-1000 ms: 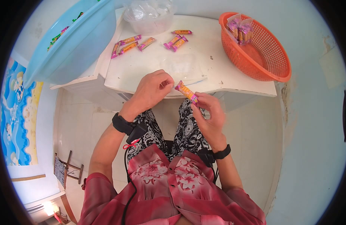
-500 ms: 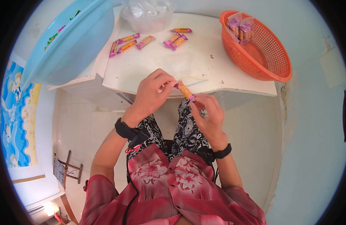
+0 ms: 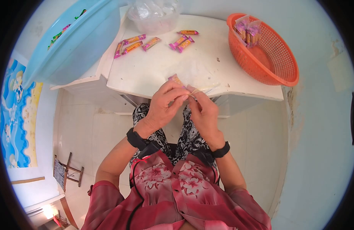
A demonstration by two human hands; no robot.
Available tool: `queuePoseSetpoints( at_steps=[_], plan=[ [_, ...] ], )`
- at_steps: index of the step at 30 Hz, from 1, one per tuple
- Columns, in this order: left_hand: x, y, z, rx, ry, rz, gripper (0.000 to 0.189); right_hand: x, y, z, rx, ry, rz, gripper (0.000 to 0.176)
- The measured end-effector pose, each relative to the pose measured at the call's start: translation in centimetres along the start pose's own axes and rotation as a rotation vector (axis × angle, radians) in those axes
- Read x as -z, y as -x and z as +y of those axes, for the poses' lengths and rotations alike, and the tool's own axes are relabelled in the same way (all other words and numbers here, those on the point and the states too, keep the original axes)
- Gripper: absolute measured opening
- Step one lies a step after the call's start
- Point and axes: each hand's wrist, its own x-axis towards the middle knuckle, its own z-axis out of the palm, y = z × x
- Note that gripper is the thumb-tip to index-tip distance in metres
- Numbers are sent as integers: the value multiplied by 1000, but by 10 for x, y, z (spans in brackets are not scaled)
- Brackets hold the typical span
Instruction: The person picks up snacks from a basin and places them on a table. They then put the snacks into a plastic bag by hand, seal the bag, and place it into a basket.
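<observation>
Two hands meet at the near edge of the white table [image 3: 230, 78], above our lap. Our left hand [image 3: 164, 102] has its fingers curled tight round a candy stick [image 3: 176, 79]. Only the stick's pink end shows above the fingertips; the rest is covered. Our right hand [image 3: 203, 111] touches the left, thumb and fingertips pinched on the edge of a clear bag [image 3: 206, 89] that lies flat at the table edge. The candy stick sits right at that bag, but we can't tell whether it's inside, because fingers block the view.

Rest of the layout:
- Several loose candy sticks [image 3: 151, 43] lie scattered at the far side of the table, well apart from the hands.
- A heap of clear bags [image 3: 154, 15] sits just behind them.
- An orange basket [image 3: 276, 63] stands on the right end of the table, with filled packs [image 3: 248, 30] against its far wall.
- A blue basin [image 3: 81, 42] stands far left, tilted, with a few wrapped candies visible at its rim.
</observation>
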Motion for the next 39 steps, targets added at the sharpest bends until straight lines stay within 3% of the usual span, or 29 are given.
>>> queuePoseSetpoints(
  at_steps=[2, 5, 11, 14, 20, 26, 29, 31, 35, 39],
  plan=[
    [6, 3, -1, -13, -49, -18, 17, 9, 1, -4, -322, -357, -188, 39],
    [5, 8, -5, -58, -59, -44, 16, 18, -6, -7, -443, -557, -364, 58],
    [12, 8, -15, -154, -49, -116, 14, 11, -22, -17, -502, -736, -533, 71],
    [19, 4, -11, -171, -104, -121, 14, 8, -22, -13, -500, -763, -520, 70],
    [27, 0, -11, -31, -189, -19, 13, 9, 7, -26, -277, -612, -371, 66],
    [23, -2, -13, -47, -238, 105, 13, 40, 23, -46, -214, -476, -450, 38],
    [25, -7, -17, -135, -414, 205, 13, 70, -18, -57, -254, -263, -380, 26],
    [28, -6, -22, -138, -443, 248, 13, 77, -57, -56, -171, -152, -280, 24],
    [34, -3, -25, -138, -461, 227, 13, 72, -130, -36, 189, 349, -406, 26],
    [35, -4, -21, -151, -426, 189, 12, 47, -192, 8, 592, 714, -498, 40]
  ],
)
